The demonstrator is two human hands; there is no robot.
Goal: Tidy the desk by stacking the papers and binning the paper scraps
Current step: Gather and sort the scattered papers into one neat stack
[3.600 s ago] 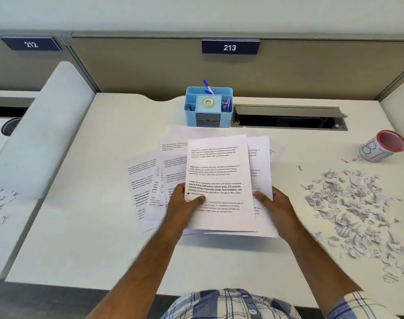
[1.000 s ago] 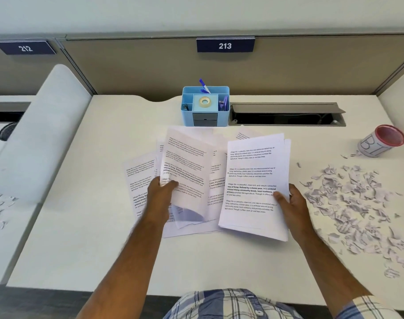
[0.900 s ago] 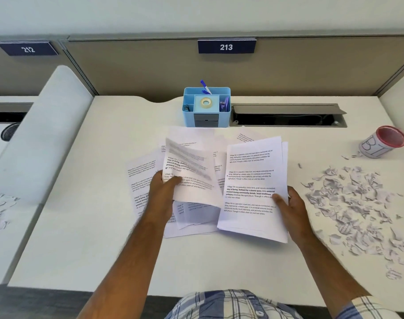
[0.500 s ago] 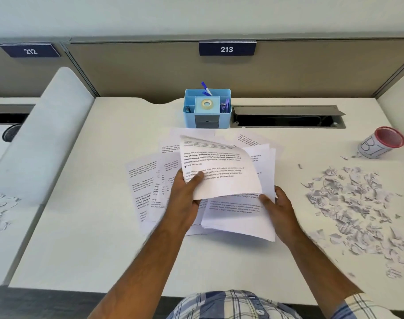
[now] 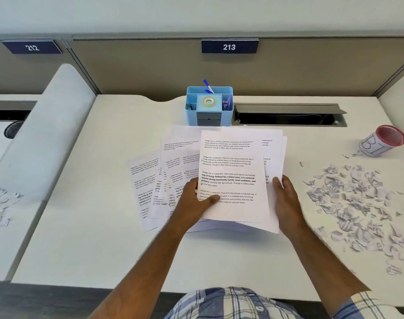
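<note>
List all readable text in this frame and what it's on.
"213" on the blue plate on the partition straight ahead.
"212" on the blue plate on the partition to the left.
"B1", handwritten, on the red-rimmed cup; second character uncertain.
"Village life is a peaceful, close-knit, and nature-connected way of living. Defined by a slower pace, it is centered around strong community bonds, local traditions..." on the top sheet; the rest blurs.
Other sheets' print: too small.

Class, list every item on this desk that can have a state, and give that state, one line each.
top sheet: pinched by left hand, on the gathered stack
gathered stack: held by right hand
loose sheets: fanned out, unstacked
paper scraps: scattered, unbinned
cup: tipped over
cable hatch: open
</note>
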